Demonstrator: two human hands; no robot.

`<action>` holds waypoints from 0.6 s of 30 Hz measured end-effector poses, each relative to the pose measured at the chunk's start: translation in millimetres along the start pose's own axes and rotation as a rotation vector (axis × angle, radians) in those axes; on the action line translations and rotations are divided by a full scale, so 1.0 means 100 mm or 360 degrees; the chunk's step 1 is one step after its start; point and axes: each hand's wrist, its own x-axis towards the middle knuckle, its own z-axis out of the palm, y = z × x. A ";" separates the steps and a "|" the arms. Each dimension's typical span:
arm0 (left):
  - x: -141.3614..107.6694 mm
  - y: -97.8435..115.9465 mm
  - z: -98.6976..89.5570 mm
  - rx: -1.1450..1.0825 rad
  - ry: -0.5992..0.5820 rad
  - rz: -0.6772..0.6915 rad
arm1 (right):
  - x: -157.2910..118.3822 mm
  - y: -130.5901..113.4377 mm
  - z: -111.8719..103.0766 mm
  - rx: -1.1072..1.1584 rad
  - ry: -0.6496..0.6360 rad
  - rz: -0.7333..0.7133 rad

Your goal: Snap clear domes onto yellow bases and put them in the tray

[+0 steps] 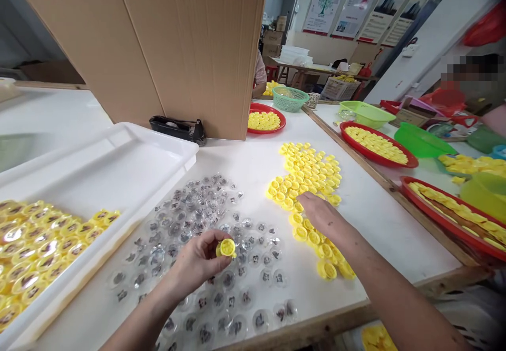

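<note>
Between the thumb and fingers of my left hand (205, 253) is a small round yellow piece (227, 247), held above many clear round discs with dark printed figures (261, 319). My right hand (316, 208) reaches to the near part of a spread of yellow round pieces (312, 172). Its fingertips point down at the pieces, and whether they grip one is hidden. More yellow pieces lie just in front of and below the right forearm.
On the left a white tray (158, 148) holds many yellow pieces with printed discs. A cardboard sheet (190, 50) stands behind a black tape dispenser (177, 129). Red trays (413, 164), green baskets (290, 99) and people are farther back and right.
</note>
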 end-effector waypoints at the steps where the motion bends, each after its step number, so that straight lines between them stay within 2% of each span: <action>1: -0.01 0.03 0.01 -0.0038 -0.0012 -0.0018 | 0.01 -0.04 0.00 -0.0037 -0.0055 -0.0042; 5: -0.06 0.11 0.04 -0.0221 -0.0076 -0.0039 | 0.06 -0.05 -0.03 -0.0087 -0.0192 -0.0118; 9: -0.09 0.13 0.04 -0.0388 -0.0117 -0.0039 | 0.03 0.08 -0.09 -0.0002 -0.0169 -0.0008; 11: -0.09 0.13 0.04 -0.0461 -0.0125 -0.0029 | -0.05 0.05 -0.13 0.0089 -0.0162 0.0041; 14: -0.08 0.15 0.04 -0.0556 -0.0106 0.0052 | -0.20 -0.22 -0.20 0.0491 -0.0186 0.0010; 16: -0.08 0.17 0.05 -0.0581 -0.0092 0.0090 | -0.28 -0.51 -0.23 0.0789 -0.0195 -0.0088; 18: -0.09 0.19 0.06 -0.0609 -0.0068 0.0097 | -0.32 -0.81 -0.24 0.0909 -0.0199 -0.0244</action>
